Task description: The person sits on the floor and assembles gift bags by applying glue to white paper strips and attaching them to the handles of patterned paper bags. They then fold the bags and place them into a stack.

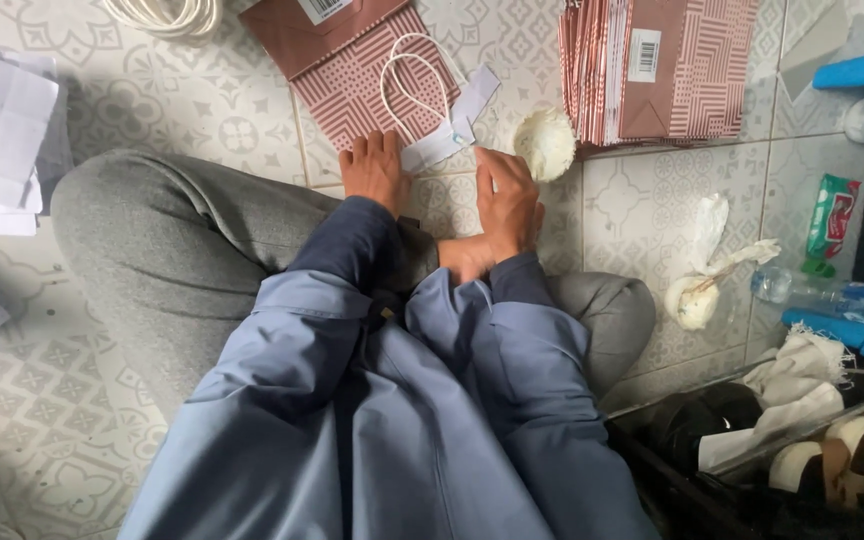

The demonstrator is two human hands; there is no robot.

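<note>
Head view. The person is sitting cross-legged on a patterned tile floor [652, 200], and both hands are working at the near edge of a flat pink patterned paper bag [352, 90] lying directly in front of the knees.

The left hand [374, 170] is pressing palm-down, fingers extended and close together, on the bag's near edge; it is holding nothing, only pinning. The right hand [505, 205] is lying just to the right of it, fingers extended toward the far side, with the fingertips resting on a white paper strip [442, 140]. Whether the thumb is pinching the strip cannot be told.

The strip is lying between the two hands and slightly beyond them, touching the bag. Its long axis is running from near-left to far-right, tilted across the bag's edge. A white cord handle [414, 80] is looping away from the strip toward the far side, over the bag's face. Both hands are about equally near the strip.

A white ball of cord [546, 143] is sitting just right of the right fingertips. A stack of similar bags [662, 70] is standing farther right.
</note>
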